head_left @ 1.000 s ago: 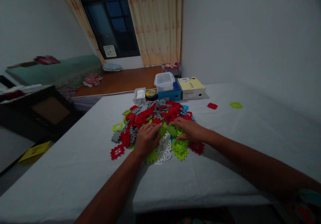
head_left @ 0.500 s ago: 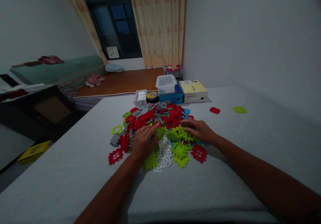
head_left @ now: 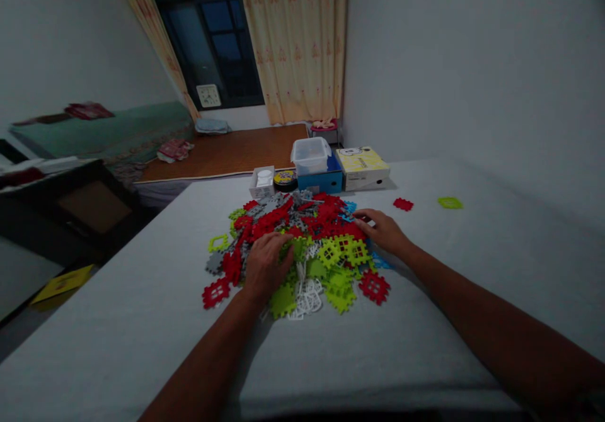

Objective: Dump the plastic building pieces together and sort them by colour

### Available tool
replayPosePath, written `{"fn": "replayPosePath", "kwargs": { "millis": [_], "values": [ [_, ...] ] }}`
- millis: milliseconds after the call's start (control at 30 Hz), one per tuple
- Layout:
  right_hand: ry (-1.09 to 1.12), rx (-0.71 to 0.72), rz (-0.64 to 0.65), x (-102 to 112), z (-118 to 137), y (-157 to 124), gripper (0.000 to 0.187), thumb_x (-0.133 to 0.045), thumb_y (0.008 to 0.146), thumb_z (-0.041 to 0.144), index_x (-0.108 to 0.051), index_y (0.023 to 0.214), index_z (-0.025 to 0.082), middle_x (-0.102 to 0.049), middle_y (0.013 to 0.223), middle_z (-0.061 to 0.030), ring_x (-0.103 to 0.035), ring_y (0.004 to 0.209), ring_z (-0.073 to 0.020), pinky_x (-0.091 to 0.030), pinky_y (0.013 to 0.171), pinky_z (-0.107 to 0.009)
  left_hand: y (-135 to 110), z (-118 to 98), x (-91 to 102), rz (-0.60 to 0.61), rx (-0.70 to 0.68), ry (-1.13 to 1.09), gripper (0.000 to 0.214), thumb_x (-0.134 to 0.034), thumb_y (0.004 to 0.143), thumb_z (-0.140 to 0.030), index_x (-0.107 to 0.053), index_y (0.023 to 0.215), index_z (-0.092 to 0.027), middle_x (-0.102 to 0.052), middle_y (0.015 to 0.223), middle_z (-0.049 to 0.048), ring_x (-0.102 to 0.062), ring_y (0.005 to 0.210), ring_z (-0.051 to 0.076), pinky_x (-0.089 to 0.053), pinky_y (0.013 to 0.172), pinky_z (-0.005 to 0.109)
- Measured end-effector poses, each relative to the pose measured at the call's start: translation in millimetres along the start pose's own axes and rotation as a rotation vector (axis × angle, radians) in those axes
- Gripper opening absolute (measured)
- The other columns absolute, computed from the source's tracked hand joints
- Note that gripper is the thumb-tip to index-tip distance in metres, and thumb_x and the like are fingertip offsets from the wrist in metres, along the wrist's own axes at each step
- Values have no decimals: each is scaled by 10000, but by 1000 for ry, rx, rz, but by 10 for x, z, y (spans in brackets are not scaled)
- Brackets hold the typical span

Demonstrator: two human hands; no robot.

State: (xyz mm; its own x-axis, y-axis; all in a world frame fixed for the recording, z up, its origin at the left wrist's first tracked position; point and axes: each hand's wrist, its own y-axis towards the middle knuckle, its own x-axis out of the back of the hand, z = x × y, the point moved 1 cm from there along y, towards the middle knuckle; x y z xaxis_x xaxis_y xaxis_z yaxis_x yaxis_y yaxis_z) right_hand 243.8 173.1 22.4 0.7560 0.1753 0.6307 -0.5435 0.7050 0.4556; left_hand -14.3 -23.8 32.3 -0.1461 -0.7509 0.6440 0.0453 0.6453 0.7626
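A heap of flat interlocking plastic tiles (head_left: 302,227) in red, lime green, grey, white and blue lies on a white-covered table (head_left: 425,321). My left hand (head_left: 265,263) rests palm down on the heap's near left side, fingers lying flat over green and red tiles. My right hand (head_left: 384,230) lies at the heap's right edge, fingers stretched toward the red and blue tiles there. Neither hand visibly holds a tile. A white lattice tile (head_left: 307,296) and a red tile (head_left: 375,286) lie at the near edge.
At the table's far edge stand a small white box (head_left: 263,183), a round tin (head_left: 285,178), a clear tub (head_left: 311,154) on a blue box (head_left: 317,181), and a yellow-topped box (head_left: 362,166). Single red tile (head_left: 403,204) and green tile (head_left: 450,203) lie far right. A wall runs along the right.
My right hand has slid right and away across the heap, uncovering green tiles in the middle. My left hand stays on the heap's near left side.
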Motion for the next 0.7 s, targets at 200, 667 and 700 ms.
{"fn": "replayPosePath", "kwargs": {
  "millis": [200,667,700],
  "values": [
    [194,-9,91,-22,84,-27,314,-679,801,369,-689,1083,230,-696,1007,-59,-661,839,-188,-535,719,-322,-6,1,-3,5,-16,8,198,-614,881,-227,-646,1075,-200,-733,964,74,-664,983,237,-521,855,378],
    [470,-176,-66,34,-192,103,280,-706,726,322,-694,972,188,-751,951,-61,-695,885,-206,-548,861,-402,-2,13,2,18,-3,-9,199,-597,889,-236,-651,1078,-205,-737,970,73,-665,980,229,-521,868,383],
    [478,-176,-59,31,-194,98,285,-701,733,319,-692,985,188,-751,971,-63,-695,903,-204,-546,871,-400,-3,13,1,17,-5,-5,198,-597,889,-233,-652,1077,-203,-737,966,73,-665,980,229,-521,867,381]
  ]
}}
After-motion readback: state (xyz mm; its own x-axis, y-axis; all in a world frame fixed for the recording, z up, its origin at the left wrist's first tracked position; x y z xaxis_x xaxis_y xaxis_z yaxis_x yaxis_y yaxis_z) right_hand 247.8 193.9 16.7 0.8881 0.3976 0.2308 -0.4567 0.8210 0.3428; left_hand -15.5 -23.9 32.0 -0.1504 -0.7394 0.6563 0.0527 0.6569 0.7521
